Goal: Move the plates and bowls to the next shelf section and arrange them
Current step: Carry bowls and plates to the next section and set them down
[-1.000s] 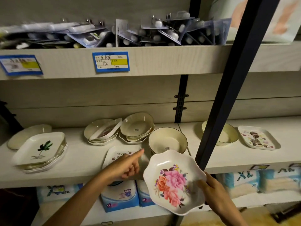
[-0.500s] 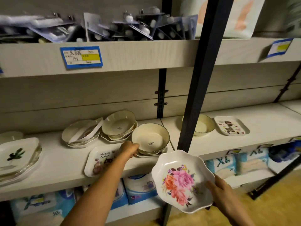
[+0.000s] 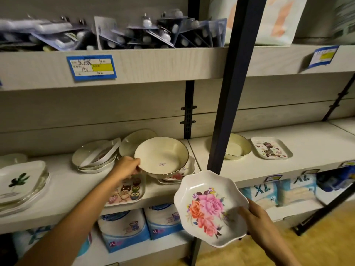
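My left hand [image 3: 125, 168] grips the left rim of a cream bowl [image 3: 163, 156] and holds it tilted a little above a low stack of flowered dishes [image 3: 179, 176] on the left shelf section [image 3: 67, 187]. My right hand [image 3: 257, 219] holds a scalloped white plate with pink and orange roses [image 3: 208, 206] by its right edge, in front of the shelf and below it. On the right shelf section [image 3: 311, 148] stand a cream bowl [image 3: 237, 146] and a small rectangular cartoon tray [image 3: 270, 147].
A dark upright post [image 3: 230, 96] divides the two sections. The left section also carries an owl tray [image 3: 127, 191], stacked cream bowls [image 3: 96, 156], and square cactus plates [image 3: 21, 181]. Packaged goods fill the shelf above [image 3: 134, 33]; XL packs [image 3: 124, 229] sit below.
My left hand went from pointing to taking hold of the cream bowl's rim and lifting it off the stack. The view swung right; the rose plate stayed in my right hand.
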Available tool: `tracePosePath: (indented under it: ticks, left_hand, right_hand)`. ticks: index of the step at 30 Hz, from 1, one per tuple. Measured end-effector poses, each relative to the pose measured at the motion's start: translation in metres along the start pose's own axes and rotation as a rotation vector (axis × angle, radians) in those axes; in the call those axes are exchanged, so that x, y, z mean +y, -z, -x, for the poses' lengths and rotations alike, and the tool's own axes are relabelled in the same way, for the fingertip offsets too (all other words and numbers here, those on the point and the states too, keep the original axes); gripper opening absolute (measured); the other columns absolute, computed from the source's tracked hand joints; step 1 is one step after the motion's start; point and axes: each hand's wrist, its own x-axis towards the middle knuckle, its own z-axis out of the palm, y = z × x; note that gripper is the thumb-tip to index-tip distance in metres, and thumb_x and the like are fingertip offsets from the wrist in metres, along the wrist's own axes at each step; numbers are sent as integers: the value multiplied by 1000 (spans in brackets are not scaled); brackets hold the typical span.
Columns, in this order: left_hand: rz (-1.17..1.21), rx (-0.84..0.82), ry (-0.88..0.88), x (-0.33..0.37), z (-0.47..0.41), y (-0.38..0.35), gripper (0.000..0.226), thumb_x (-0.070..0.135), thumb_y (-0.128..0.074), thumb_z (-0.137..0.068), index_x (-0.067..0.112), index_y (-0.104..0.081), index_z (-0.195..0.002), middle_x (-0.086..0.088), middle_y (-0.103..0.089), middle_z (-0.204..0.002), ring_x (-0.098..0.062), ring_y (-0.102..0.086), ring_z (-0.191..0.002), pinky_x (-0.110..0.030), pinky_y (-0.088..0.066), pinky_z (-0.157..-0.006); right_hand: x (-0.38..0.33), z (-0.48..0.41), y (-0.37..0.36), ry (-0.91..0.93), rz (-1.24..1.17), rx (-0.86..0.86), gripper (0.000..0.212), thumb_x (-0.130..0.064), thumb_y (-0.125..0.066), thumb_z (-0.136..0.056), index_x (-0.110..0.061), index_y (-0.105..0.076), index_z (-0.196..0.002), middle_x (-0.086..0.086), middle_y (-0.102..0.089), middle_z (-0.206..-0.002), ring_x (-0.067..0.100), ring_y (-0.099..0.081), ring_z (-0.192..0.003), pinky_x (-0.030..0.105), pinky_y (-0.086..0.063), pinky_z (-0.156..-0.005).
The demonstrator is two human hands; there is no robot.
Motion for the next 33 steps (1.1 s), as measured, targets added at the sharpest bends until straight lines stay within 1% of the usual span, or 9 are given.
tracePosePath:
  ticks: [3, 9, 14, 17, 21, 24, 29, 31, 33]
  left_hand:
    - [18, 4, -8, -15, 30, 31, 24, 12, -47, -89, 10, -55, -67, 1, -46, -50, -15, -40, -49, -23, -29, -48]
    - [53, -7, 53, -45, 82, 33, 38, 6, -49, -90, 14, -55, -54, 7, -47, -28, -7, -41, -41, -22, -33, -41]
    - [127, 7, 102, -44, 99, 5, 49, 3, -53, -88, 12, -48, -40, 5, -39, -33, -13, -36, -36, -26, -28, -47]
    - [176, 55, 131, -35, 106, -25, 49, 0, -52, -88, 11, -49, -40, 3, -40, -30, -10, -35, -31, -20, -29, -38]
    - [164, 120, 153, -22, 115, -81, 41, -1, -50, -89, 10, -51, -50, 0, -45, -34, -18, -37, -42, -22, -30, -44]
    - [186, 160, 208, -19, 131, -111, 39, -2, -46, -92, 10, -52, -55, -13, -54, -59, -28, -43, -56, -29, -37, -61]
    - [329, 373, 477, -19, 159, -143, 24, -3, -47, -91, -10, -56, -70, -10, -48, -45, -25, -36, -48, -28, -37, -50]
    - [276, 337, 488, -7, 170, -163, 27, -4, -50, -89, -9, -58, -64, -10, -45, -36, -24, -35, -43, -24, -33, -32]
    - [227, 319, 454, 8, 173, -182, 32, -1, -52, -88, -3, -60, -57, -7, -43, -29, -23, -35, -39, -22, -29, -35]
  right_hand:
    - [-1, 0, 5, 27, -30, -6, 26, -5, -47, -91, -23, -65, -95, 4, -70, -93, 24, -64, -89, 33, -50, -69]
    - [6, 0, 20, 74, -91, 2, 33, -3, -46, -92, -30, -64, -85, -7, -70, -82, 13, -63, -79, 27, -47, -60]
    - [21, -9, 56, 76, -89, -6, 28, -3, -46, -92, -25, -63, -98, 0, -70, -91, 21, -63, -88, 38, -50, -77]
    - [37, -27, 89, 85, -77, -21, 27, -4, -46, -93, -21, -62, -106, 5, -69, -97, 25, -63, -93, 42, -49, -85]
    - [59, -58, 148, 88, -46, -58, 26, -8, -46, -93, -18, -62, -111, 5, -69, -99, 23, -64, -93, 35, -49, -77]
    - [71, -81, 197, 106, -9, -79, 19, -10, -48, -92, -19, -64, -98, 0, -68, -91, 19, -63, -84, 35, -49, -70]
    - [79, -108, 253, 125, 27, -97, 24, -11, -48, -92, -27, -60, -78, -2, -66, -85, 15, -63, -76, 27, -51, -52]
    - [81, -118, 268, 131, 31, -110, 24, -10, -47, -92, -26, -59, -77, 0, -66, -81, 17, -62, -70, 25, -50, -45]
    - [85, -125, 278, 137, 18, -110, 25, -10, -47, -92, -26, -59, -77, 2, -64, -80, 18, -61, -68, 25, -49, -41]
